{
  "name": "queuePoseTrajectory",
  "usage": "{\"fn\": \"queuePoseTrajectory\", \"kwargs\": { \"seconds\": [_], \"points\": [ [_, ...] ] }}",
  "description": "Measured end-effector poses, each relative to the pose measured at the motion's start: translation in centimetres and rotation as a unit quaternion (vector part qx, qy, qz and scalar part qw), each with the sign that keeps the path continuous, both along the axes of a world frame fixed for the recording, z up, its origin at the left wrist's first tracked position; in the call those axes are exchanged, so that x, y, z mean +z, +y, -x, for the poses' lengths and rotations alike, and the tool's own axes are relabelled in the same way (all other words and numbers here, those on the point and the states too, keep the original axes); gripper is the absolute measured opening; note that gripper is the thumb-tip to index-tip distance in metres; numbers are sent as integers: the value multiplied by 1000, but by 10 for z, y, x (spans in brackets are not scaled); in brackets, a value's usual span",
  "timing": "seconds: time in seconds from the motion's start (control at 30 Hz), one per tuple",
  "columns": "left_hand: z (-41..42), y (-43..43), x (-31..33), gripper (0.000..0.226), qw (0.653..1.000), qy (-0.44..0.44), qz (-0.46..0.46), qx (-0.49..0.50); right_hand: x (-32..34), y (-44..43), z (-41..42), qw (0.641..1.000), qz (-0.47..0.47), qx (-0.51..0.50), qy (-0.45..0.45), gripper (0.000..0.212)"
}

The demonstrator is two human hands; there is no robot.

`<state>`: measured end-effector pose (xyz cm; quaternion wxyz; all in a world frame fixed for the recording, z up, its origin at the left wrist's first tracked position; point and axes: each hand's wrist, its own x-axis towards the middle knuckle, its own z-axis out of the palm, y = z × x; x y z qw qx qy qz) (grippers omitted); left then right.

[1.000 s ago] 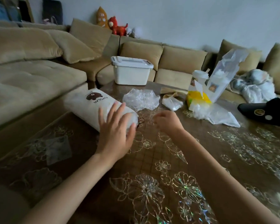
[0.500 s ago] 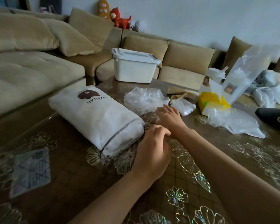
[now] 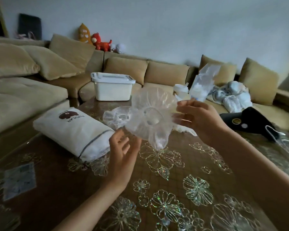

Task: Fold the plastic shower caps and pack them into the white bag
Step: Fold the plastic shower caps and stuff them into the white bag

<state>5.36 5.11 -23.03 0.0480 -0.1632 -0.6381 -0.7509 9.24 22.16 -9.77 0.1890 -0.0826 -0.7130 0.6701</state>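
Note:
A clear plastic shower cap [image 3: 150,117] hangs in the air above the table, its elastic ring facing me. My right hand [image 3: 197,119] pinches its right edge between thumb and fingers. My left hand [image 3: 123,147] is below and left of the cap, palm up with relaxed fingers, just short of its lower edge and holding nothing. A second crumpled clear cap [image 3: 115,116] lies on the table behind it. The white drawstring bag [image 3: 73,130] with a bear print lies on its side at the left, full-looking, its drawn mouth toward me.
A white lidded tub [image 3: 113,87] stands at the table's far edge. A clear upright packet [image 3: 202,84] and a cup stand at the back right. A black object [image 3: 247,120] with a cord lies at the right. A beige sofa wraps around behind.
My right hand has lifted a shower cap off the table into the air. My left hand has left the bag's mouth and turned palm up under the cap.

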Motion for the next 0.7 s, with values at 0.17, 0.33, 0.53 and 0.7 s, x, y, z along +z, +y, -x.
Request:
{"fn": "queuePoseTrajectory", "kwargs": {
  "seconds": [0.17,0.33,0.53,0.7],
  "points": [
    [-17,3,36,99,893,-344,-135,-257,-5,21,-47,996,69,-36,-36,13],
    [-38,17,33,13,903,-387,-67,-173,-53,25,-86,968,218,15,-120,34],
    [-49,26,20,16,927,-361,-18,-102,-100,19,-106,970,166,-11,-175,20],
    [-50,24,18,23,944,-319,58,-59,-111,31,-117,974,-58,-128,-177,27]
  ]
}}
